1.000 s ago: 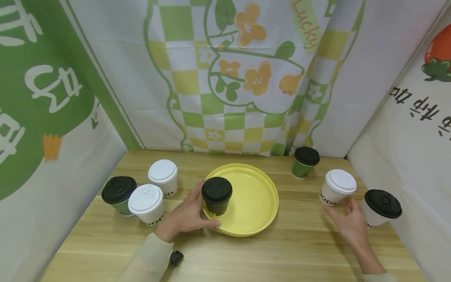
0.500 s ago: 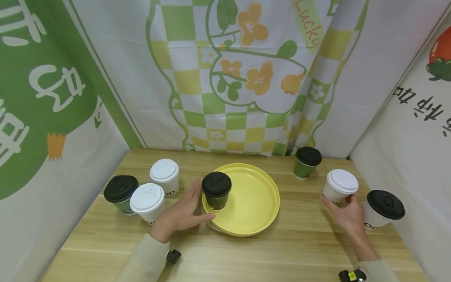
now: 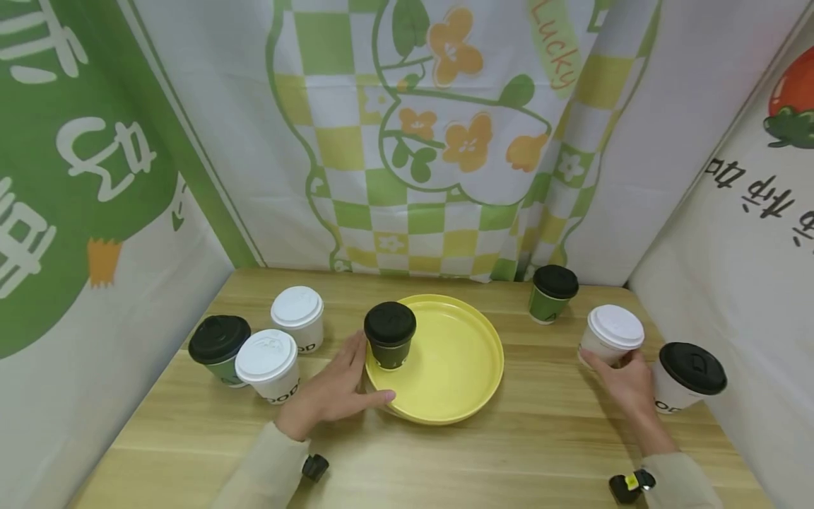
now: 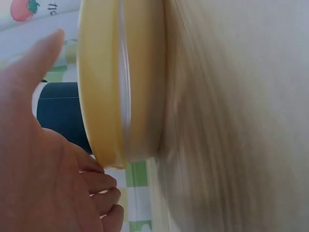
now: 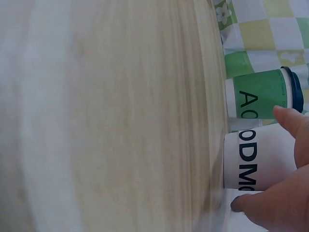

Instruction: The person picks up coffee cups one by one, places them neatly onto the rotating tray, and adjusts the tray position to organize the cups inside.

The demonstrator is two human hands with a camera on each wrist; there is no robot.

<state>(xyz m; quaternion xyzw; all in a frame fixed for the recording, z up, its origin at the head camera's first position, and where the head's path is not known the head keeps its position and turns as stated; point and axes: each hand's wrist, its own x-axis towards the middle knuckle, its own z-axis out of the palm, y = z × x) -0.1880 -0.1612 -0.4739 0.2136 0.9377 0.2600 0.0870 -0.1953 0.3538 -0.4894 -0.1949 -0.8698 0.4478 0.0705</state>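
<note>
- At far left, three cups [image 3: 266,357] stand close together.
- Next, my left hand [image 3: 332,389] is spread, fingers at the tray's [image 3: 454,364] rim; on it stands a dark cup [image 3: 390,336].
- Farther right, a green cup [image 3: 550,300].
- My right hand [image 3: 628,385] pinches a white cup [image 3: 612,332], near one more cup [image 3: 689,375].

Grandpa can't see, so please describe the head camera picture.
A person's right hand grips a white cup; the left hand is at the rim of a yellow tray bearing a black-lidded cup. Five more cups stand on the table.

Beige sleeves [image 3: 262,466], black wrist cameras [image 3: 314,467], yellow patch [image 3: 632,482]
</note>
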